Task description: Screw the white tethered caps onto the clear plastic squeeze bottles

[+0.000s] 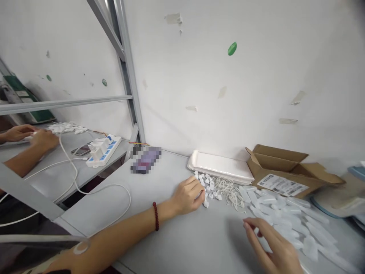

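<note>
Back of table: stack of trays by the wall, box just right of it.
Middle: caps before the trays, loops right of them, tubes farther right, before the box.
Hands: left hand touches the caps; right hand at the tubes' near edge.
Left bench: power strip, phone just left of it.

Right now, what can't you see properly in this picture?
Head view only.
1. The pixelated patch: blurred out, unidentifiable.
2. The left hand: curled fingers hide whether it grips any small white pieces.
3. The right hand: cut by the bottom edge; grip on the clear tubes unclear.
4. The box label: print too small.
</note>
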A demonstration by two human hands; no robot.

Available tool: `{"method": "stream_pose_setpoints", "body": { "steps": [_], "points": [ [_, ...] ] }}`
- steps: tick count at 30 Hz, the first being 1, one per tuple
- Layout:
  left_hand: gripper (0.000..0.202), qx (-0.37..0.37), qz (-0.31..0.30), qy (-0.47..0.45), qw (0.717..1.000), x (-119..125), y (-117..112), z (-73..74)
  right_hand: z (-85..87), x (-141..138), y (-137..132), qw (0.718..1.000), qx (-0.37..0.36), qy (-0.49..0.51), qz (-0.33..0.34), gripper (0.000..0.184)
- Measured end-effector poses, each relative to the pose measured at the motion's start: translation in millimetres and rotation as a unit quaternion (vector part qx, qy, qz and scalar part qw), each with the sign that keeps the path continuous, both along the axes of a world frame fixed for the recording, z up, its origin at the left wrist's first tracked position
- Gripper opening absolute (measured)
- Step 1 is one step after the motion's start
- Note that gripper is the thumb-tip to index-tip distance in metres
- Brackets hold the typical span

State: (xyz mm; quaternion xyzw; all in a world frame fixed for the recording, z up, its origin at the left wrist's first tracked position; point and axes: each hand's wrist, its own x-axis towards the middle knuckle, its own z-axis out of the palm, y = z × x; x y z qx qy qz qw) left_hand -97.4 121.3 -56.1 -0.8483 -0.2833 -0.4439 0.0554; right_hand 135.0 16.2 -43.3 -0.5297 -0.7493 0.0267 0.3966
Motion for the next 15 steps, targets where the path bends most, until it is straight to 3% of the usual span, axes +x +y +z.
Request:
{"method": "stream_pose_setpoints", "body": {
  "steps": [5,10,15],
  "points": [
    [0.017,-0.041,-0.015,-0.034,0.998,-7,-1,2.1,10.0,4,15,0.999,0.011,-0.028,-0.042,0.016],
    [0.013,-0.095,0.034,-0.07,0.992,-10,8,-0.4,24.7,22,46,0.994,0.017,-0.045,-0.095,0.017],
    [0.013,-0.118,0.041,-0.048,0.991,-7,12,7.0,8.1,35,65,0.991,0.019,-0.002,-0.132,0.018]
  ]
}}
